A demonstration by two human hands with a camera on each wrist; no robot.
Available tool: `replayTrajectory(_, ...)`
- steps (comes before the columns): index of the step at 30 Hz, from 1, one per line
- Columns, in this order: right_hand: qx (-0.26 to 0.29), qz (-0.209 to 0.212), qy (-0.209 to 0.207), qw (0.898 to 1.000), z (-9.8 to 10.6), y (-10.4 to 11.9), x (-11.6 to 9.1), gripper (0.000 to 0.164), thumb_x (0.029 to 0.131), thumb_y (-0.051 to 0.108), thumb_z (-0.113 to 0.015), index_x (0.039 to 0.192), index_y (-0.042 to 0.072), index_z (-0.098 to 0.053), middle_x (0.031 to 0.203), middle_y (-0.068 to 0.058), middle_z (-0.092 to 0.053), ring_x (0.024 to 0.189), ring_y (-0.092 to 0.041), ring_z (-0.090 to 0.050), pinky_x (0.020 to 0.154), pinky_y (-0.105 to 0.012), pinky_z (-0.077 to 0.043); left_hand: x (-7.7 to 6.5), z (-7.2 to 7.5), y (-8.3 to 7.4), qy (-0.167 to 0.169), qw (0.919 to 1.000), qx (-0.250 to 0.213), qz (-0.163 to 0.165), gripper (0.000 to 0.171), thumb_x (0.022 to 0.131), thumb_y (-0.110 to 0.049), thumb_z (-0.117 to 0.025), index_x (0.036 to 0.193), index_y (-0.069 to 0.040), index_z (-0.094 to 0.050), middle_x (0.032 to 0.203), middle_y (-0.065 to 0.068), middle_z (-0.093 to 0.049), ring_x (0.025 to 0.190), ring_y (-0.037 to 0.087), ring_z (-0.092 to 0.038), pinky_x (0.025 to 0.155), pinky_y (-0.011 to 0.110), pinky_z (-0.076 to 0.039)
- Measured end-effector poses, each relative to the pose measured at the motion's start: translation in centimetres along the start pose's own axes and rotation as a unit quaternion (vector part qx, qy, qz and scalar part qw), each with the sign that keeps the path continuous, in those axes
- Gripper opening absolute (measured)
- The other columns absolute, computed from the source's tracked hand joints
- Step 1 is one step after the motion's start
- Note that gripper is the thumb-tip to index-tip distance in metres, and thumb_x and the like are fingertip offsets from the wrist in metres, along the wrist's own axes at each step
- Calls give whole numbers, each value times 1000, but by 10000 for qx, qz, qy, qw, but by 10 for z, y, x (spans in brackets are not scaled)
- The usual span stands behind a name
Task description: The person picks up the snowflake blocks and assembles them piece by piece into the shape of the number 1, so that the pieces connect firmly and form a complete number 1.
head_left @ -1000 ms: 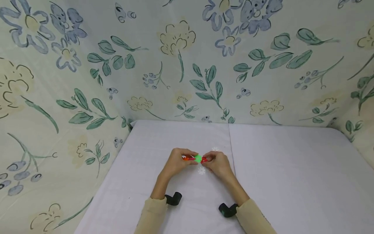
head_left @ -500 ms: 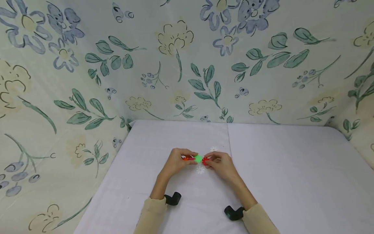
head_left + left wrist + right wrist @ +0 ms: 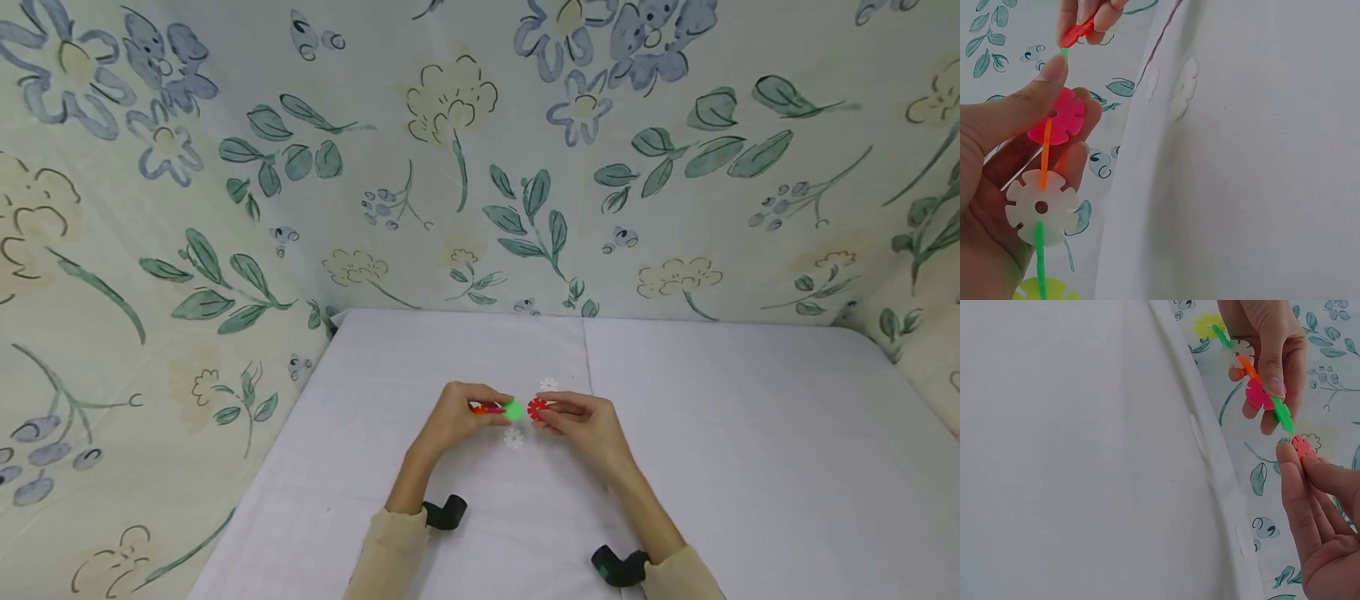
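In the head view my left hand point(image 3: 457, 417) pinches a chain of notched plastic snowflake discs slotted together. Its end piece is a green disc point(image 3: 513, 411). The left wrist view shows more of the chain hanging along the palm: a pink disc point(image 3: 1066, 119), an orange disc point(image 3: 1045, 153) seen edge-on, a white disc point(image 3: 1041, 212), another green disc seen edge-on point(image 3: 1040, 262) and a yellow disc point(image 3: 1054, 290). My right hand point(image 3: 596, 425) pinches a red disc point(image 3: 537, 409) between thumb and fingers, a small gap to the right of the green one.
Two loose white discs lie on the white-covered table point(image 3: 750, 433), one disc point(image 3: 548, 384) behind the hands and one disc point(image 3: 513, 438) in front. A floral cloth point(image 3: 480, 167) hangs behind and at the sides. Black camera mounts point(image 3: 446, 512) sit at both wrists.
The red disc, at first touching the green one, has come away with my right hand to the right and now shows its flat face. My left hand stays nearly still.
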State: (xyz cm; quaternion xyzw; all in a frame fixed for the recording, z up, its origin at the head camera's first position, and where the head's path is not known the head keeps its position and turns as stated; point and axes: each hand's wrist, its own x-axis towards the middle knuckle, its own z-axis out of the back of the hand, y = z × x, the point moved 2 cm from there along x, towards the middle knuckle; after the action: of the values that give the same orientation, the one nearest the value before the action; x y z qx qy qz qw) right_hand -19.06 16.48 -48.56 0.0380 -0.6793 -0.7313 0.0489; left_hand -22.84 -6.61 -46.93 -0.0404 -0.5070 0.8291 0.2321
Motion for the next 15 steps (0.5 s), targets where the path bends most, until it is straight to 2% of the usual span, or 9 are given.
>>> replayTrajectory(5,-90,35,-31,9999,2,1,-3,34,95,6,-74,127,-2,-71,113,-27,-75,93,-35,-78,82,-33,-63,0,-3,-2,54,10000,23,7,30,80,-12,-89,109,-11,-82,111,6,-80,106,21,-73,91,39,-60)
replayTrajectory(11,-125,66,-36,9999,2,1,-5,33,94,5,-74,126,-2,-72,114,-28,-75,91,-26,-79,81,-29,-63,-1,-4,-4,88,10000,-44,-3,30,80,-13,-89,109,-11,-82,111,5,-80,106,22,-73,90,40,-61)
replayTrajectory(15,-140,163,-33,9998,1,1,-5,32,93,3,-75,124,-3,-73,114,-28,-75,89,-19,-79,81,-29,-63,-1,-4,-5,126,9999,-24,-33,28,81,-14,-89,109,-12,-83,110,5,-81,105,20,-73,87,34,-60)
